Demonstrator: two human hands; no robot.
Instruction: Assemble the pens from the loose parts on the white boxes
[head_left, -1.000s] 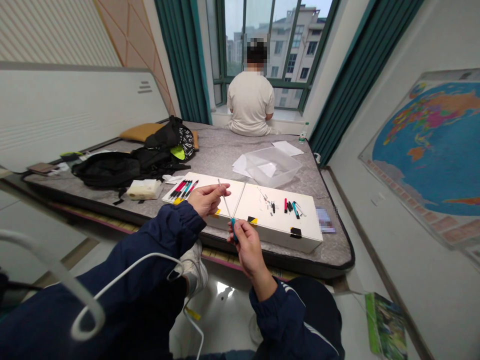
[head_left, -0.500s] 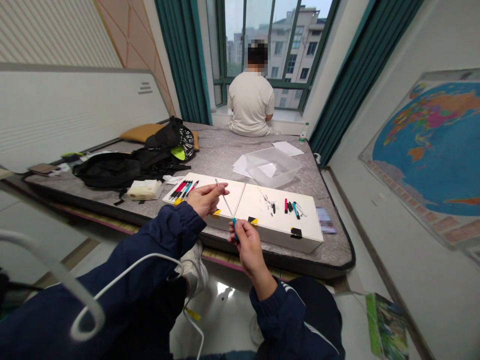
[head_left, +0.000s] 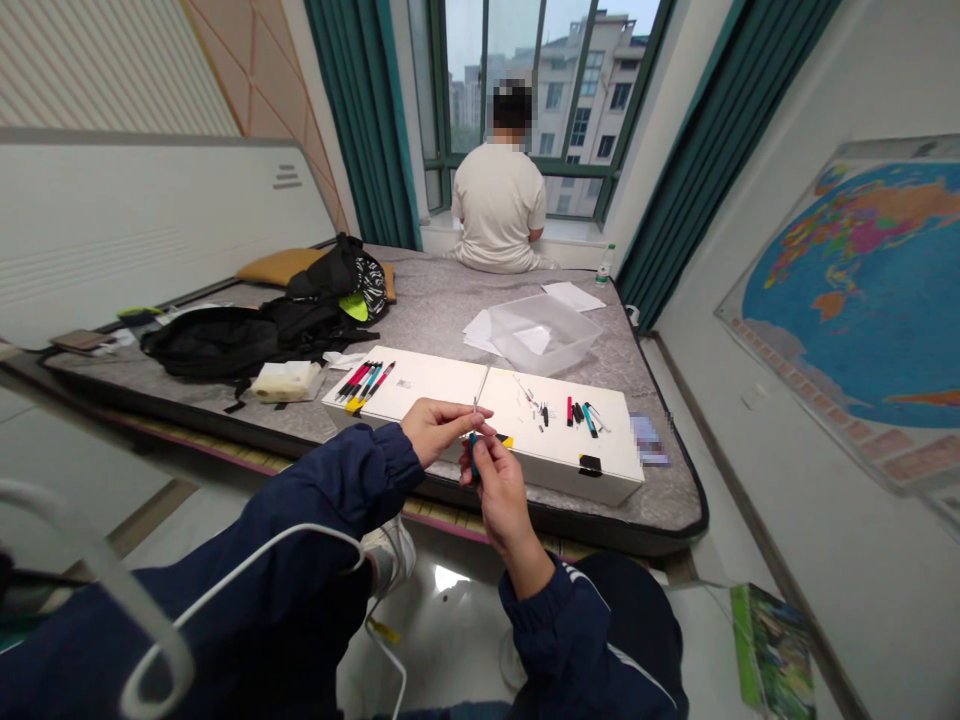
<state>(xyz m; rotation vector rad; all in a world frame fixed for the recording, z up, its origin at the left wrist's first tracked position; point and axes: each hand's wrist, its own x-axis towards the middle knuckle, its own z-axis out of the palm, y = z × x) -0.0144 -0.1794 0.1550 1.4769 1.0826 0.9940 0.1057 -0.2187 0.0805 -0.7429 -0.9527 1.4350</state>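
L hand (head_left: 442, 430) pinches thin rod (head_left: 475, 402) — top pokes above fingertips; R hand (head_left: 501, 487) grips teal barrel (head_left: 474, 459) just below them. Prob. best keep rod & barrel in line — light pinch, no bend.

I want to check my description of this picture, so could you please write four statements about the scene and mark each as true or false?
1. The right hand holds a teal piece. True.
2. The left hand rests on the black bag. False: it pinches a slim rod just above the right hand.
3. A clear plastic bin stands on the bed. True.
4. The seated person faces the camera. False: the person's back is toward it.
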